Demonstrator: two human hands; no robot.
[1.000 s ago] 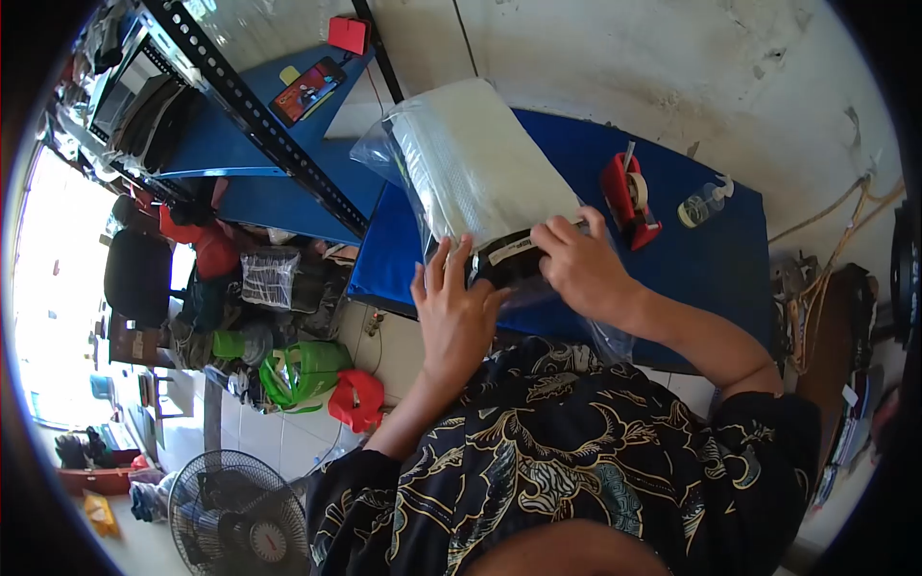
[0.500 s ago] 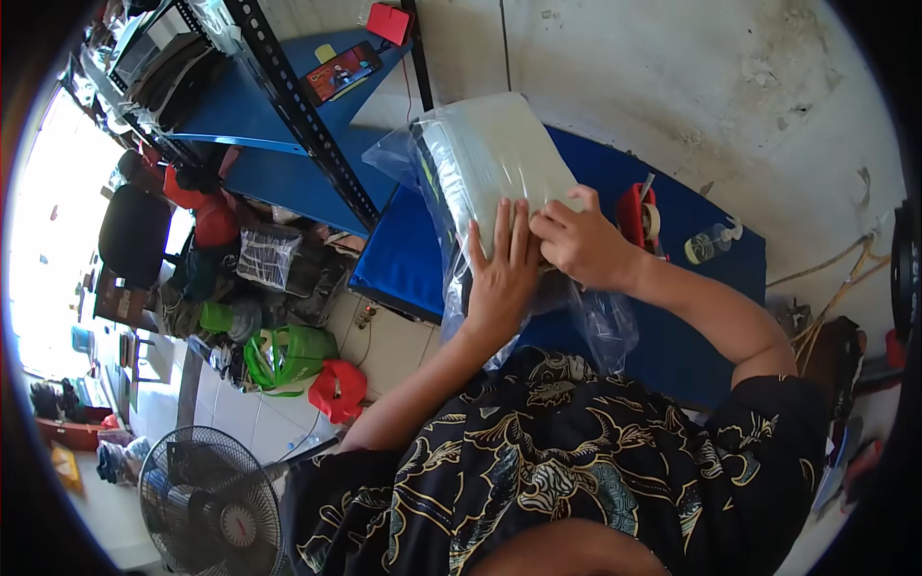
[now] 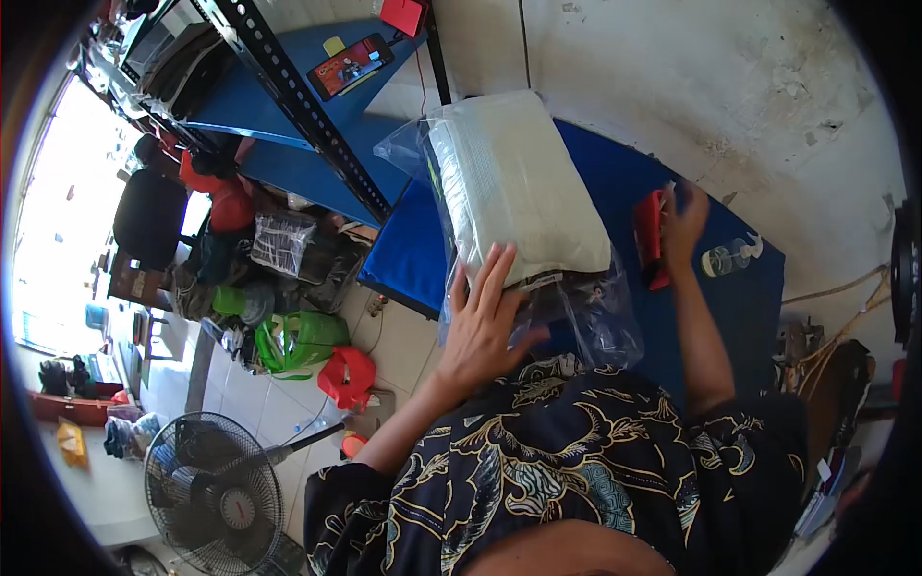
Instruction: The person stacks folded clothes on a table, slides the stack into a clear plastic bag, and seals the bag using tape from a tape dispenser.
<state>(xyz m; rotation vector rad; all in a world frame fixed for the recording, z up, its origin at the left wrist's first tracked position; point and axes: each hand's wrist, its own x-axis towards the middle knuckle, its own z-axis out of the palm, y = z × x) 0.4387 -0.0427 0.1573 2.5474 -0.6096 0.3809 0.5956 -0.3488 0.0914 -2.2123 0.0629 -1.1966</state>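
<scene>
A pale, padded package (image 3: 523,192) in clear plastic lies on the blue table, its near end showing darker contents under loose plastic (image 3: 605,317). My left hand (image 3: 480,331) rests on the package's near left edge, fingers stretched out and the thumb blurred. To the right, my right hand (image 3: 684,230) is at a red tape dispenser (image 3: 650,245), its fingers curled at the dispenser's far end. The hand covers part of the dispenser, and the tape roll is hidden.
A clear pump bottle (image 3: 725,257) stands right of the dispenser on the blue table (image 3: 730,326). At the left rises a metal-framed shelf (image 3: 298,106) holding a phone (image 3: 351,67). A green bag (image 3: 298,344), a red bag (image 3: 346,376) and a fan (image 3: 216,490) are on the floor side.
My right hand has left the package and moved right to the tape dispenser, which now sits tilted differently. My left hand has slid nearer to me along the package. The view has shifted slightly.
</scene>
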